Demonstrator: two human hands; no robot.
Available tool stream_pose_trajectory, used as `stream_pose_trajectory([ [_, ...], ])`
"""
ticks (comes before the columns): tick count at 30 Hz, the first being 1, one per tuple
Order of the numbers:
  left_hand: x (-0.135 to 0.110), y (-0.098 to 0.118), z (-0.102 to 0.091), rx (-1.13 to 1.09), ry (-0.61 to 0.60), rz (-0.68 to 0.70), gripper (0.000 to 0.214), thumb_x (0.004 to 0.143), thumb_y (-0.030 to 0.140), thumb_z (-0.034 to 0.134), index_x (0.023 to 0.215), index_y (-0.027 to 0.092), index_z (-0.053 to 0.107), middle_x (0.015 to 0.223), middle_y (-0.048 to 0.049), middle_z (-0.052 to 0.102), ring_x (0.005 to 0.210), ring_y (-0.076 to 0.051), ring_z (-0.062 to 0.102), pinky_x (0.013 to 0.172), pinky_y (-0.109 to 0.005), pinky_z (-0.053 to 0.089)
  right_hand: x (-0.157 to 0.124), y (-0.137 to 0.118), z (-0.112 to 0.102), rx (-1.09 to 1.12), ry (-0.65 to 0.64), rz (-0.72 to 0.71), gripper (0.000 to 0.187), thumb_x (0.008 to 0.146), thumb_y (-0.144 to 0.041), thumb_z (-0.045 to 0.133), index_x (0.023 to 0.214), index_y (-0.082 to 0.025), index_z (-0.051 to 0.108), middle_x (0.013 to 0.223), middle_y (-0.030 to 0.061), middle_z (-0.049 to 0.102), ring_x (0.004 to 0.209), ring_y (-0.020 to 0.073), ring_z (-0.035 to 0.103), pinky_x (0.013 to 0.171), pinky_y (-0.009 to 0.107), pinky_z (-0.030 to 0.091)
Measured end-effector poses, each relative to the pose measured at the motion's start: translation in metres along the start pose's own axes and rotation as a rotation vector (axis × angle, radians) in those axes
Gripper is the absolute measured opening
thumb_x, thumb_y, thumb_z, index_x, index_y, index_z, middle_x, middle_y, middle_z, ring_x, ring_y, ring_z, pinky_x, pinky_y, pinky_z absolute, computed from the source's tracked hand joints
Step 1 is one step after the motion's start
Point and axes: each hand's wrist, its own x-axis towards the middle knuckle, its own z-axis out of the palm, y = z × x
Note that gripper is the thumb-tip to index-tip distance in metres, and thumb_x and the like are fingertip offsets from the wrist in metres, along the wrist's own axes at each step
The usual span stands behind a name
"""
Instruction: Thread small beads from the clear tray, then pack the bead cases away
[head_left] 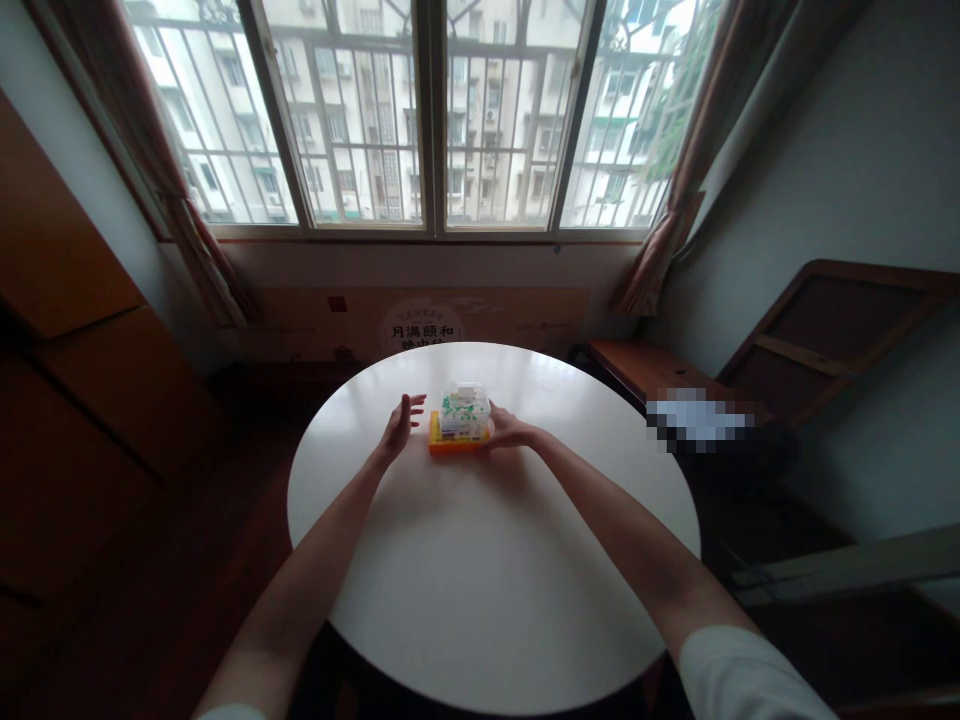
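Observation:
A small clear plastic box (pixel 464 408) with green and white pieces inside sits on an orange base (pixel 454 446) near the middle of a round white table (pixel 487 580). My left hand (pixel 400 422) hovers just left of the box, fingers spread and holding nothing. My right hand (pixel 507 430) rests against the right side of the orange base, fingers curled at its edge; whether it grips the base is hard to make out.
A wide barred window (pixel 431 110) with curtains fills the far wall. A cardboard panel (pixel 420 322) leans below it. A wooden cabinet (pixel 82 380) stands left. A wooden bench (pixel 645 368) and a leaning wooden frame (pixel 832 340) stand right.

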Motion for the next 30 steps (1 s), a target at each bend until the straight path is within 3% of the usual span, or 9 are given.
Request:
stream_pose_trajectory([
  [3, -0.001, -0.003, -0.001, 0.009, -0.028, -0.040, 0.074, 0.078, 0.067, 0.015, 0.110, 0.013, 0.055, 0.113, -0.0154, 0.054, 0.094, -0.025, 0.056, 0.066, -0.034, 0.048, -0.004, -0.001, -0.007, -0.093, -0.004, 0.084, 0.098, 0.043, -0.042, 0.077, 0.128, -0.025, 0.032, 0.115, 0.0088, 0.052, 0.105, 0.0313, 0.046, 0.086, 0.044, 0.038],
  [6, -0.001, -0.006, 0.000, 0.010, -0.060, -0.088, 0.076, 0.075, 0.070, 0.018, 0.106, 0.012, 0.058, 0.113, -0.0153, 0.054, 0.092, -0.024, 0.056, 0.066, -0.032, 0.047, -0.014, 0.008, -0.018, -0.127, 0.029, 0.157, 0.105, 0.045, -0.047, 0.075, 0.133, -0.026, 0.021, 0.118, 0.0091, 0.050, 0.109, 0.0320, 0.044, 0.088, 0.044, 0.037],
  [11, 0.002, -0.017, 0.001, -0.008, -0.072, -0.115, 0.079, 0.070, 0.074, 0.022, 0.097, 0.011, 0.061, 0.104, -0.0143, 0.058, 0.085, -0.022, 0.058, 0.067, -0.030, 0.046, -0.038, 0.035, -0.044, -0.187, 0.084, 0.360, 0.117, 0.047, -0.052, 0.071, 0.137, -0.022, 0.003, 0.123, 0.0117, 0.048, 0.113, 0.0340, 0.042, 0.090, 0.045, 0.034],
  [17, 0.002, -0.024, 0.006, -0.107, -0.092, -0.165, 0.075, 0.068, 0.073, 0.034, 0.091, 0.008, 0.063, 0.078, -0.0102, 0.060, 0.070, -0.017, 0.057, 0.063, -0.028, 0.045, -0.066, 0.067, -0.076, -0.244, 0.213, 0.632, 0.126, 0.044, -0.059, 0.069, 0.138, -0.017, -0.004, 0.123, 0.0156, 0.047, 0.113, 0.0371, 0.041, 0.089, 0.045, 0.035],
  [22, -0.002, -0.024, 0.008, -0.097, -0.105, -0.165, 0.070, 0.068, 0.070, 0.039, 0.092, 0.008, 0.062, 0.073, -0.0081, 0.059, 0.063, -0.014, 0.055, 0.059, -0.026, 0.045, -0.083, 0.091, -0.093, -0.276, 0.319, 0.810, 0.128, 0.043, -0.059, 0.069, 0.137, -0.015, -0.007, 0.126, 0.0183, 0.043, 0.118, 0.0393, 0.035, 0.092, 0.049, 0.031],
  [30, -0.002, -0.027, 0.009, -0.007, -0.104, -0.092, 0.072, 0.070, 0.071, 0.035, 0.096, 0.009, 0.061, 0.074, -0.0079, 0.061, 0.067, -0.016, 0.058, 0.064, -0.030, 0.048, -0.092, 0.109, -0.103, -0.263, 0.410, 0.925, 0.131, 0.041, -0.063, 0.067, 0.137, -0.013, -0.008, 0.126, 0.0232, 0.040, 0.118, 0.0407, 0.033, 0.090, 0.054, 0.029],
])
